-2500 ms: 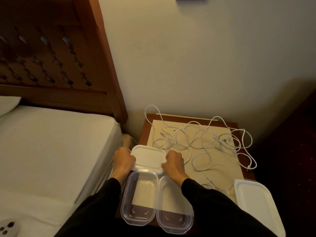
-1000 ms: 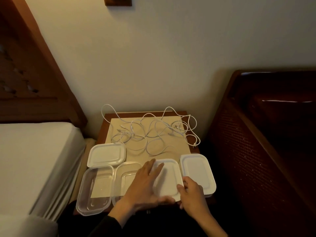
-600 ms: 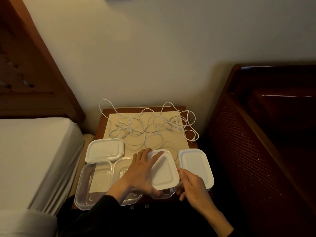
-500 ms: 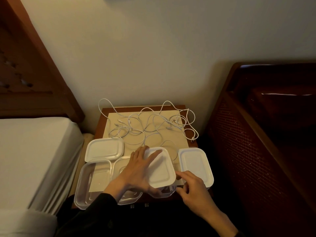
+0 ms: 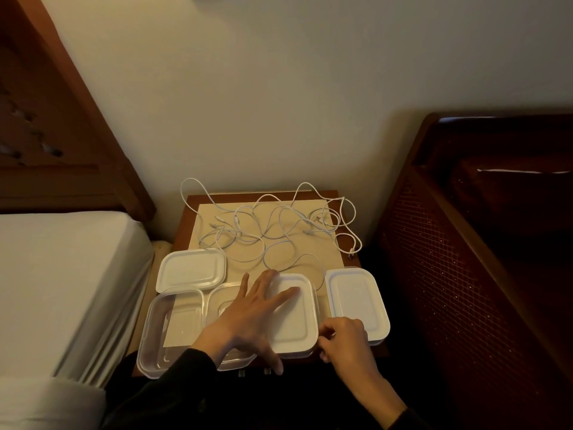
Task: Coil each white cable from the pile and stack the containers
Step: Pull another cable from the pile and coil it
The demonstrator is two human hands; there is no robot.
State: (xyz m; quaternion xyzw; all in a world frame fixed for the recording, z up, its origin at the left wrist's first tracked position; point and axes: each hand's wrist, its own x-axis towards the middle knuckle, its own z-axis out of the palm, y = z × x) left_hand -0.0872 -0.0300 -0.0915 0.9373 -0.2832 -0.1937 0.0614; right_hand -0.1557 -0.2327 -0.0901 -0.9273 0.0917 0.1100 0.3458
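Left hand (image 5: 248,318) presses white lid (image 5: 294,318); right hand (image 5: 347,342) pinches its corner.

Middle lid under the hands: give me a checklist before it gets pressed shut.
1. Left hand flat on the middle lid: ok.
2. Right hand at the lid's near right corner: ok.
3. Lid seated all round its container: cannot tell.
4. White cables clear of the lid: ok.
5. Open containers without lids: not ok, two remain.
6. Spare lid within reach: ok.
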